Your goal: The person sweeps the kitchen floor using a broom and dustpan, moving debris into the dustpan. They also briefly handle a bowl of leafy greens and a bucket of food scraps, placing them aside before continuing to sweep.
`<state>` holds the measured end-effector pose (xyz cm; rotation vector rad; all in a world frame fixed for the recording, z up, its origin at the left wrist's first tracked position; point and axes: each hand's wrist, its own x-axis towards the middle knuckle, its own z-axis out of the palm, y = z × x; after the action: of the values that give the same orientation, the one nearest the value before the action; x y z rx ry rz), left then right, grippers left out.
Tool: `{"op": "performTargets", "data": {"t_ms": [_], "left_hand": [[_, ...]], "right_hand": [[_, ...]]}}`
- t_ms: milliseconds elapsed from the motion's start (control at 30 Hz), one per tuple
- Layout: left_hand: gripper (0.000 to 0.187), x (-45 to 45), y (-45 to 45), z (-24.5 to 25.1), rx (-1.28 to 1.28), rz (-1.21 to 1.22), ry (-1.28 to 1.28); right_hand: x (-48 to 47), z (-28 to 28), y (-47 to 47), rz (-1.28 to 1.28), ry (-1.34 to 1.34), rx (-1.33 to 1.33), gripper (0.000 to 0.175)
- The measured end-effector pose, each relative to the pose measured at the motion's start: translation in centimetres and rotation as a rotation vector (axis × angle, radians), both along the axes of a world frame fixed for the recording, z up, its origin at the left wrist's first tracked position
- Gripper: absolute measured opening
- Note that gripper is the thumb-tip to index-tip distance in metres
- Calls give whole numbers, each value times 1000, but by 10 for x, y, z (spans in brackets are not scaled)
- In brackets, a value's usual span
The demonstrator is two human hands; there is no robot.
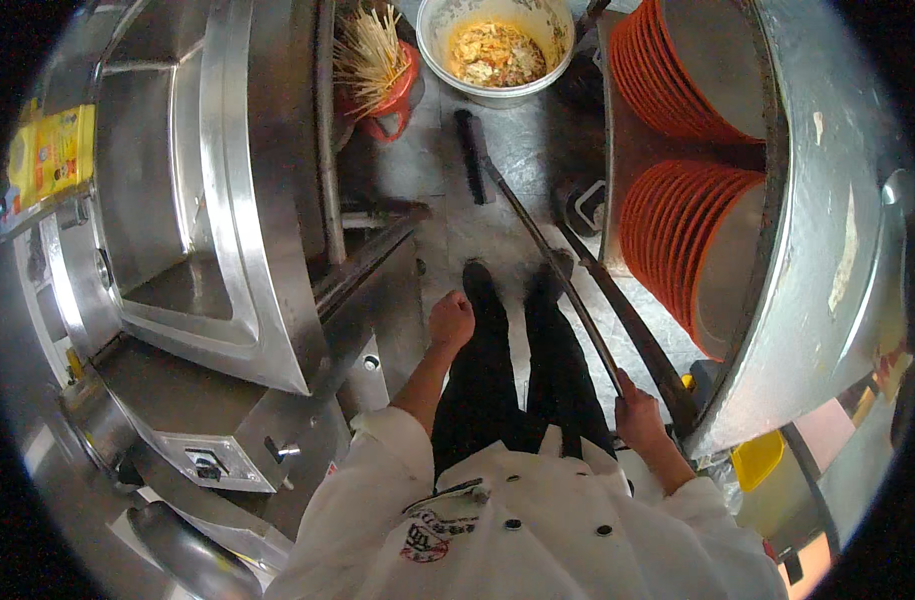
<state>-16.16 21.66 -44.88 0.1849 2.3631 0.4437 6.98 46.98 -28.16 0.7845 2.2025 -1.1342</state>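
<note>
My right hand (639,411) is closed around the upper end of a long-handled floor brush or squeegee (531,210). Its dark head (474,157) rests on the grey tiled floor (446,180), ahead of my shoes and short of a white bucket (495,82) that holds orange and pale food scraps. My left hand (452,319) hangs beside my left leg, its fingers curled, with nothing visible in it. Left of the bucket, a red plastic basket (397,94) holds a bundle of thin wooden sticks.
A steel sink unit (229,225) stands on the left, with a cabinet (375,300) below. To the right, a steel counter (825,225) has stacked orange-rimmed round items (671,240) on its shelves. A dark bar (630,307) slants along that side, near a black container (586,206).
</note>
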Motion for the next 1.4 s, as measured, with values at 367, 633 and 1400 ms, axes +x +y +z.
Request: {"op": "performTargets", "data": {"t_ms": [367, 633, 1400], "left_hand": [[16, -81, 48, -173, -40, -166, 24], [11, -83, 54, -195, -118, -849, -46], [30, -32, 119, -81, 800, 1312, -1029]], "right_hand": [[-38, 26, 5, -76, -383, -112, 55], [-14, 11, -32, -518, -642, -266, 55], [-21, 14, -11, -72, -357, -305, 45]]}}
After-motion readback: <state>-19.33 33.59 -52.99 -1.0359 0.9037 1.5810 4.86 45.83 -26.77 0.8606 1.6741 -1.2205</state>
